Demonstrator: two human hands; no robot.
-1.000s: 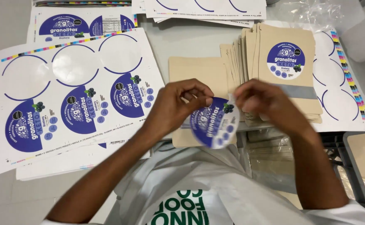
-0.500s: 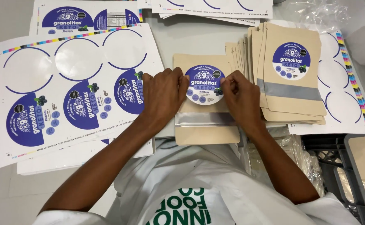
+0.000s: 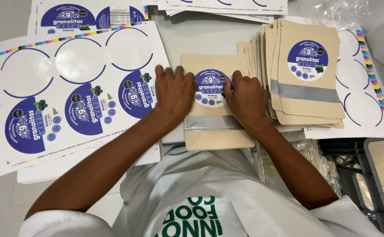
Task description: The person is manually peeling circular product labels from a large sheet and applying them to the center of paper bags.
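On one kraft pouch (image 3: 216,136), two flat hands, left hand (image 3: 173,90), right hand (image 3: 246,94), one round label (image 3: 211,87).

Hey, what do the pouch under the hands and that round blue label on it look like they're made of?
The pouch looks like matte tan kraft paper, flat and dull, with a silvery band across it that may be a clear film window or foil. The round blue label looks like glossy printed sticker stock, matching the peel-off sheet beside it. The left hand and right hand press flat on the pouch either side of it.
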